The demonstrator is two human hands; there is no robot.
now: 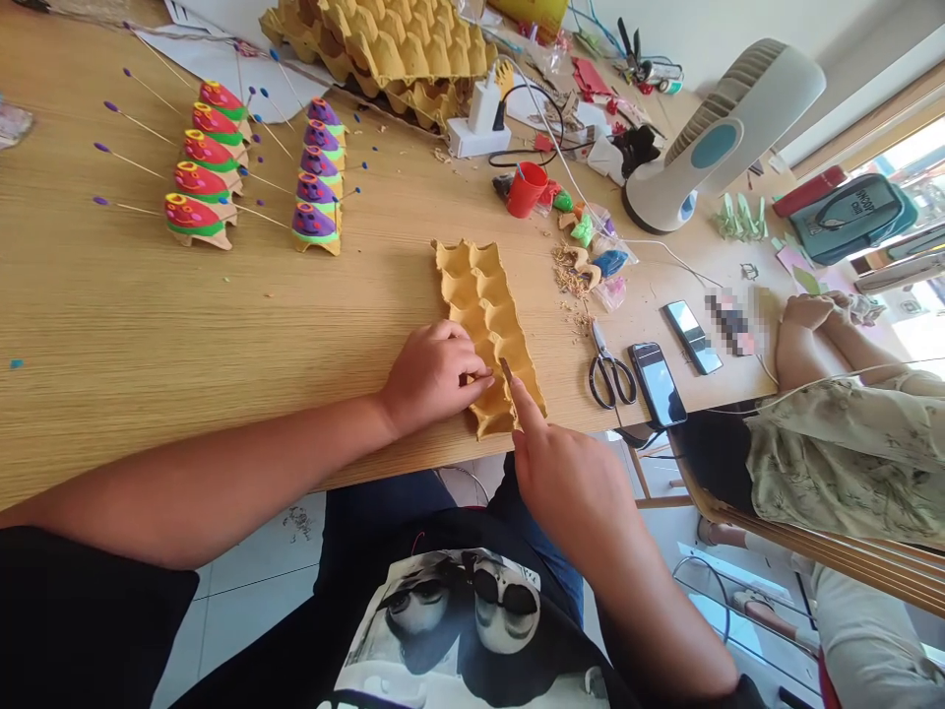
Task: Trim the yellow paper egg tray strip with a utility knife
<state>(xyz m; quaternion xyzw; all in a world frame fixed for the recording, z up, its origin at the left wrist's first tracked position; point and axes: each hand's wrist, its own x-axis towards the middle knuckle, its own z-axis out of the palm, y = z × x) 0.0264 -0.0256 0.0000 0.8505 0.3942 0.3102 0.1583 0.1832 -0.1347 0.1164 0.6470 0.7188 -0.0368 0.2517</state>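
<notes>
A yellow strip of egg carton (483, 305) lies on the wooden table (184, 325) near its front edge. My left hand (432, 374) rests on the strip's near left side, its fingers curled and pressing it down. Close below, my right hand (572, 483) is closed round a small blade or knife (506, 369), index finger stretched along it, and the tip touches the carton's near end.
Two rows of painted carton figures (199, 167) with sticks stand at the back left. A stack of egg trays (384, 44), a red cup (526, 189), a fan (709, 138), scissors (609, 369) and two phones (657, 384) lie about. Another person's arm (819, 340) rests at the right.
</notes>
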